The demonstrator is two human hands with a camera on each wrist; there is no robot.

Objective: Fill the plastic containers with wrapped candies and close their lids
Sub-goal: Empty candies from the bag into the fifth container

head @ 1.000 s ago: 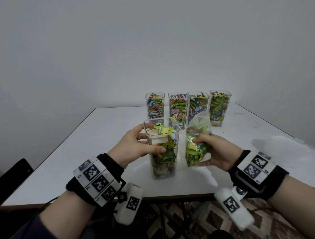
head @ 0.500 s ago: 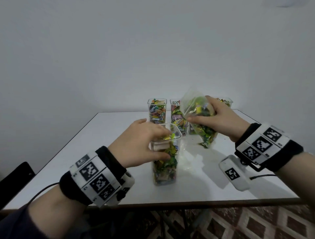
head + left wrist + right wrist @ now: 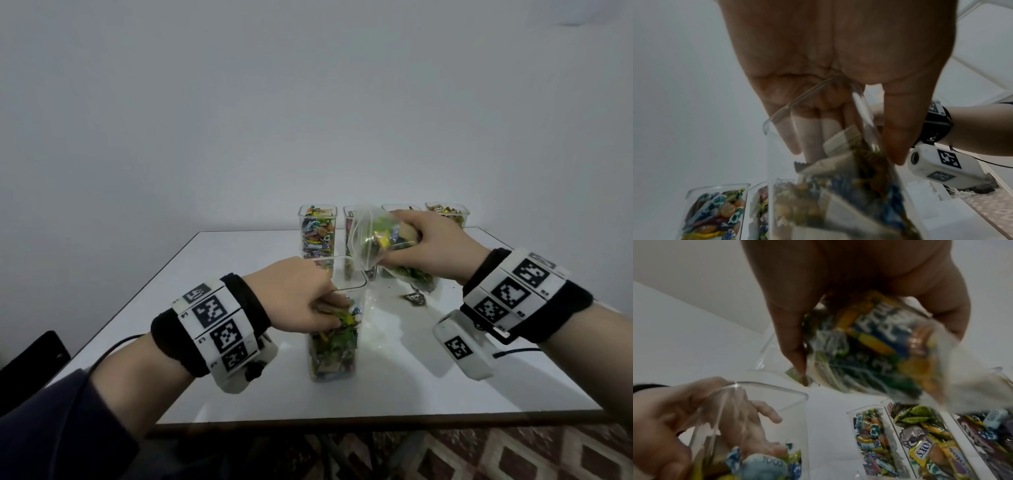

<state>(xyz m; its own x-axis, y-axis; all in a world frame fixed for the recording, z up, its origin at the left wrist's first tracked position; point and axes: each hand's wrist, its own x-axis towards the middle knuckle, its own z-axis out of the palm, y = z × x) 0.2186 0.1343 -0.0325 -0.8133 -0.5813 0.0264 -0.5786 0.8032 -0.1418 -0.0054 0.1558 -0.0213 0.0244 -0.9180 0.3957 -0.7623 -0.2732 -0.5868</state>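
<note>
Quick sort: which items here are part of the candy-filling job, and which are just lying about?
In the job:
- near container, left hand reaching inside it
- candy bag, gripped by right hand
- four filled containers at the back, no lids on

Lying about:
- loose candy on the table
- black chair

A yellow candy wrapper (image 3: 920, 451) in a back container (image 3: 929, 443) reads "FOX'S"; a blue wrapper (image 3: 766, 465) in the near container (image 3: 764, 402) reads "COOL".
</note>
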